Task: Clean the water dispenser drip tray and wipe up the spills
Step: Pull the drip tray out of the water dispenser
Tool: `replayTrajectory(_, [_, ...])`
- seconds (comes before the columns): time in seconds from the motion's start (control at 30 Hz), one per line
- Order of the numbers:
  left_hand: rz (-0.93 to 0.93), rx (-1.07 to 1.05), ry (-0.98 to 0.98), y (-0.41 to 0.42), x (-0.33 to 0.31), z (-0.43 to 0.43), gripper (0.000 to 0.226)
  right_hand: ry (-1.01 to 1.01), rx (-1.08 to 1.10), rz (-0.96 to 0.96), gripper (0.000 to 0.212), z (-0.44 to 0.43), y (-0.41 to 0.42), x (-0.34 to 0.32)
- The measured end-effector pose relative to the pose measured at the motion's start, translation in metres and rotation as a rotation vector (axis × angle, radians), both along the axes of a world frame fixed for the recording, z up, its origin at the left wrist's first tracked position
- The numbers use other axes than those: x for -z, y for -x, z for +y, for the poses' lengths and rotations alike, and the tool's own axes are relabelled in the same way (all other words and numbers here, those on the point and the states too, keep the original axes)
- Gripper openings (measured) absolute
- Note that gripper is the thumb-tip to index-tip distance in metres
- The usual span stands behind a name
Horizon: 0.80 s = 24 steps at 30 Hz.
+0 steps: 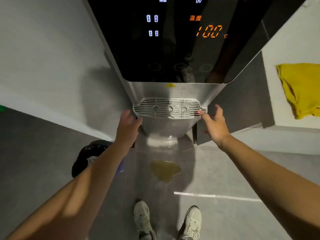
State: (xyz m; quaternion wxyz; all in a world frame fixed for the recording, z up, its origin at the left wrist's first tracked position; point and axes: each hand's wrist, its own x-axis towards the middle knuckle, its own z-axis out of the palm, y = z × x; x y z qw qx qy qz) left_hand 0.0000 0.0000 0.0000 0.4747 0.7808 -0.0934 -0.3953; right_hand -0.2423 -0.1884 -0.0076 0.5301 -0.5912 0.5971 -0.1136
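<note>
Shoes [143,220] stand on the floor before a yellowish spill [164,170], not yet wiped. The left hand [128,123] and right hand [214,125], fingers spread and holding nothing, flank the drip tray [169,108], which is seated in the dispenser [173,49]; contact is unclear. A cloth [301,89] lies on the counter [285,118]. The task appears barely begun.

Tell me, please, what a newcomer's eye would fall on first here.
The glowing orange 100 °C readout on the black panel, top centre, draws the eye first. Below it, the left hand and right hand reach for the ends of the drip tray. A yellowish puddle lies on the floor ahead of the shoes.
</note>
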Motion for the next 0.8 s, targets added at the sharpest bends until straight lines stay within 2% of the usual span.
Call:
replayTrajectory(0.07, [-0.09, 0.024, -0.016, -0.005, 0.01, -0.017, 0.057, 0.005, 0.034, 0.011, 0.09, -0.009, -0.011, 0.008])
replayTrajectory(0.17, [-0.115, 0.005, 0.034, -0.014, 0.032, -0.036, 0.035, -0.01, 0.067, -0.002, 0.09, -0.019, -0.022, 0.026])
replayTrajectory(0.27, [-0.114, -0.021, 0.035, -0.017, 0.049, -0.041, 0.01, 0.009, 0.079, -0.002, 0.075, -0.018, -0.027, 0.038])
replayTrajectory(0.37, [-0.144, -0.03, 0.02, -0.017, 0.057, -0.041, 0.021, 0.017, 0.098, 0.014, 0.052, -0.013, -0.035, 0.042])
replayTrajectory(0.47, [-0.194, -0.015, -0.011, -0.012, 0.052, -0.038, 0.032, -0.028, 0.14, 0.002, 0.043, -0.003, -0.038, 0.04])
replayTrajectory(0.67, [-0.107, -0.006, 0.0, 0.001, 0.036, -0.013, 0.022, -0.139, 0.22, -0.104, 0.035, 0.026, -0.025, 0.028])
replayTrajectory(0.8, [0.013, -0.048, 0.05, 0.018, 0.015, 0.022, 0.04, -0.18, 0.233, -0.169, 0.017, 0.056, -0.006, 0.003])
